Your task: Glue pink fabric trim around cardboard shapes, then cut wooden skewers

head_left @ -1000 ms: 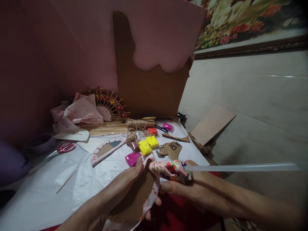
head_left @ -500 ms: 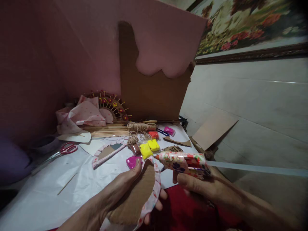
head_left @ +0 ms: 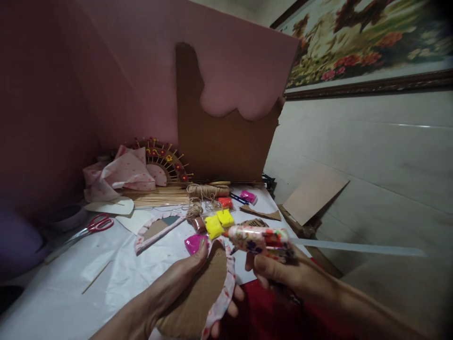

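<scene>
My left hand [head_left: 184, 283] grips a curved brown cardboard piece [head_left: 201, 293] with a pink dotted fabric strip [head_left: 226, 283] along its edge, thumb on top near its tip. My right hand [head_left: 283, 274] is closed round a glue gun [head_left: 260, 238] wrapped in flowered paper. A long clear glue stick [head_left: 357, 247] juts out of its back to the right. The gun's nozzle points left, just above the fabric edge of the cardboard piece.
On the white-covered table [head_left: 71, 283] lie pink, yellow [head_left: 219, 222] and orange clay packs, a twine spool [head_left: 207, 191], bamboo skewers, red-handled scissors [head_left: 94, 226], a fabric-edged arc piece [head_left: 155, 229] and pink fabric. A tall cardboard backdrop [head_left: 222, 141] stands behind. Cardboard sheets lie at the right.
My right hand turned the glue gun level and brought its nozzle left toward the fabric edge; the gun first rose, then settled lower. My left hand kept its hold on the cardboard piece.
</scene>
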Motion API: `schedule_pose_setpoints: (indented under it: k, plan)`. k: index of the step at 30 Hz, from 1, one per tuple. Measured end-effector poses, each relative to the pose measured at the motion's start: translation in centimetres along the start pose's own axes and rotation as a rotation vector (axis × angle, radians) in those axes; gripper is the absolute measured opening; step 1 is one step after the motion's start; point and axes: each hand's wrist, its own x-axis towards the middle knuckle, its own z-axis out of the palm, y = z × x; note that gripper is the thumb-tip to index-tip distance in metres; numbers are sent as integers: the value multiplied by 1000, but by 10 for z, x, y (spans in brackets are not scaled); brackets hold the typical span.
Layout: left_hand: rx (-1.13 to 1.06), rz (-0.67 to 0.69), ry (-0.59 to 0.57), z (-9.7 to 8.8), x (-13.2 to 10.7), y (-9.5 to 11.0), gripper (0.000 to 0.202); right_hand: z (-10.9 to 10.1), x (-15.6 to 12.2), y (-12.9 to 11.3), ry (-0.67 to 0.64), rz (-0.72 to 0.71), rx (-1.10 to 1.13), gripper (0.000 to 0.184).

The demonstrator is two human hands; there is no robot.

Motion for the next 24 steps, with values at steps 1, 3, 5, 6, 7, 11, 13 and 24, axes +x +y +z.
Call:
schedule_pose_setpoints:
  k: [1,3,5,6,7,11,13,24]
  plan:
    - [2,11,1,-1,0,0,80,-2,1,2,26,-14,17,57]
    - [0,18,-13,-2,0,-1,80,-10,2,5,136,-91,32,55]
    - [3,14,-36,-3,0,0,80,-23,4,9,294,-162,-54,50]
    - [8,15,-39,-3,0,0,80,-31,6,12,377,-153,-148,46]
    - [14,16,-37,-3,-1,1,80,-39,9,16,426,-123,-240,45]
    - [10,45,-9,-2,-2,5,77,-61,19,35,413,-188,-562,18]
    - [7,63,-12,-2,-2,6,76,-62,20,44,391,-211,-617,8]
    - [74,56,10,2,-5,5,78,-48,23,60,278,-230,-1083,23]
